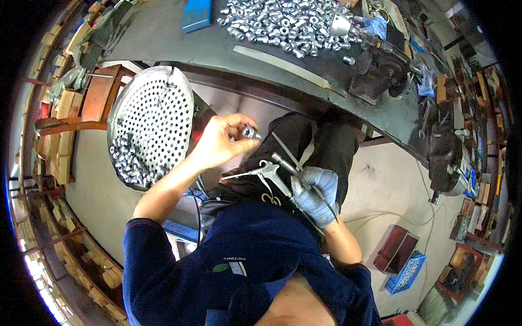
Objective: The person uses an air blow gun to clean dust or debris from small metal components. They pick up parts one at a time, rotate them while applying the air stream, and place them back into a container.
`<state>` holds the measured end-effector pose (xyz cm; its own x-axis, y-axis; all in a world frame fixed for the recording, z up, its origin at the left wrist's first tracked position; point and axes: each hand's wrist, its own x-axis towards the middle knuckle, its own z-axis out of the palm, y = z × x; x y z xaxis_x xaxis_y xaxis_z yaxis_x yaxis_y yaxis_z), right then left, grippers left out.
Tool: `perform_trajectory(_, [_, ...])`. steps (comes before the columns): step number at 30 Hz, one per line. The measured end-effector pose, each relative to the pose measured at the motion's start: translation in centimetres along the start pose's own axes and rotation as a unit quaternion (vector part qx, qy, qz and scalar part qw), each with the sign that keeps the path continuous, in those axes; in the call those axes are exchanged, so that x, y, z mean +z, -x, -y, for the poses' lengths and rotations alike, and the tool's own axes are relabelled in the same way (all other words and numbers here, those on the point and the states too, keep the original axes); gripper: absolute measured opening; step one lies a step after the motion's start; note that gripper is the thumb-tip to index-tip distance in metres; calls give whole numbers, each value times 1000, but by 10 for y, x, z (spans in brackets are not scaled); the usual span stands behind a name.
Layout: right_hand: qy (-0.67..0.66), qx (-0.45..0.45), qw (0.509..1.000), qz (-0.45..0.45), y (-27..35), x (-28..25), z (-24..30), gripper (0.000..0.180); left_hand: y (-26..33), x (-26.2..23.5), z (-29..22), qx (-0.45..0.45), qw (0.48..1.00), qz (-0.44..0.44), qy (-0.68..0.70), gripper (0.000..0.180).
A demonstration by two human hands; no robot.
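Between the thumb and fingers of my bare left hand (220,140) is a small shiny metal fitting (250,132) with a round hole facing up. My right hand (318,195), in a pale blue-grey glove, is closed around a slim dark cylindrical tool (284,163) with a silver end. A thin flat metal strip (286,150) shows just beyond that tool. Beside the glove, above my lap, is a silver air blow gun (267,172) with its nozzle toward the left; whether the glove also grips it I cannot tell.
To the left stands a round perforated metal pan (157,108) with many similar fittings (130,163) heaped at its near-left side. A large pile of fittings (285,24) covers part of the dark workbench (152,41). A chucked machine (380,65) stands at the right. Red (396,249) and blue bins (406,273) sit on the floor.
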<state>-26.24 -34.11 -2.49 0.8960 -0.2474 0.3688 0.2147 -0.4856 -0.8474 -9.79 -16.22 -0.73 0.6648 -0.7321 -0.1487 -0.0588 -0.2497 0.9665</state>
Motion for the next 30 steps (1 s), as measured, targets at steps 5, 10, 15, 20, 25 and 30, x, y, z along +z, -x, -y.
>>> perform_trajectory(5, [-85, -75, 992, 56, -7, -17, 30, 25, -6, -2, 7, 114, 945, -116, -283, 25])
perform_trajectory(10, [-78, -90, 990, 74, -10, -12, 36, 25, -6, 4, 10, 138, 937, -115, -299, 25])
perform_trajectory(15, [-58, -37, 996, 65, -13, -5, 38, 21, -5, 9, 13, 196, 926, -111, -301, 26])
perform_trajectory(20, [45, -64, 994, 82, -29, 10, 35, 26, -10, 18, 11, 197, 928, -81, -307, 24])
perform_trajectory(25, [72, -121, 989, 44, -26, 22, 11, 31, -20, 21, 6, 114, 955, -9, -273, 24])
perform_trajectory(30, [105, -145, 984, 1, -8, 2, 15, 12, -58, 5, 11, 178, 923, -64, -335, 25])
